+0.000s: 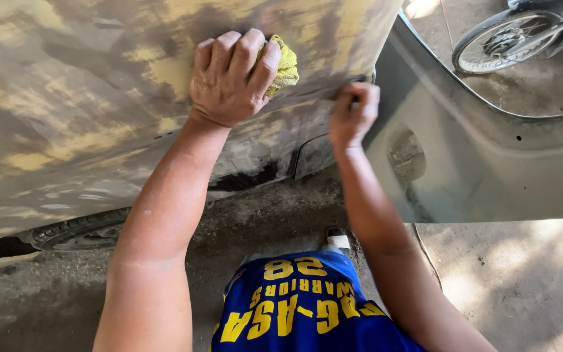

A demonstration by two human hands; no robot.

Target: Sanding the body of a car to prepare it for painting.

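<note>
Yellow cloth (284,64): crumpled, pressed flat against the car body panel (66,98). Panel: grey, sanded, blotched with yellow filler patches.

I see dusty concrete floor (529,287), sunlit patch at lower right. Black tyre (79,229) low at left, under bodywork. Parked motorbike's spoked wheel (500,40) at top right, standing on floor. Blue shorts (301,306) with yellow lettering at bottom centre; shoe (338,238) just above them.

sunlit concrete floor (529,280) — a motorbike wheel (500,40) parked beyond.
</note>
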